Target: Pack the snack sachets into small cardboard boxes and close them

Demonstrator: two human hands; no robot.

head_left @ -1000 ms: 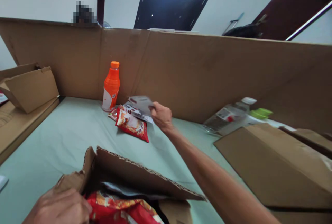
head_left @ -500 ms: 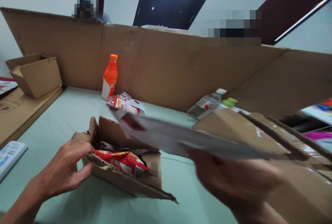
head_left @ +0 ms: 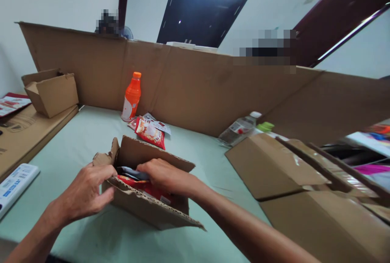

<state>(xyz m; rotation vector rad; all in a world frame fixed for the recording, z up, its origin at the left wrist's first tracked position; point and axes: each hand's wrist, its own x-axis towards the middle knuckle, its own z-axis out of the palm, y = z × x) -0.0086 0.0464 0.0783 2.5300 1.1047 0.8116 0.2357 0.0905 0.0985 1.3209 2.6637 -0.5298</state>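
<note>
From my seat far off, I see a long cardboard wall standing behind the torn box. It is the biggest thing in my view. The torn box sits on a table with a pale green cloth. To the right of the torn box are big brown boxes. Well to the left of it lies a flat box, and a small box stands on that.

My left hand is clamped on the left corner of the torn box, fingers over the edge and thumb on the outside. My right hand is inside the torn box. Its fingers touch a flat grey thing, but the tips are hidden, so I can't tell if they are squeezed on it.

Behind the torn box, to the right, a clear bottle leans over. An orange bottle stands up straight behind the torn box, near the wall. A red bag is inside the torn box, just beside the grey thing. A smaller red-and-white packet lies just behind the torn box, touching a white sheet.
</note>
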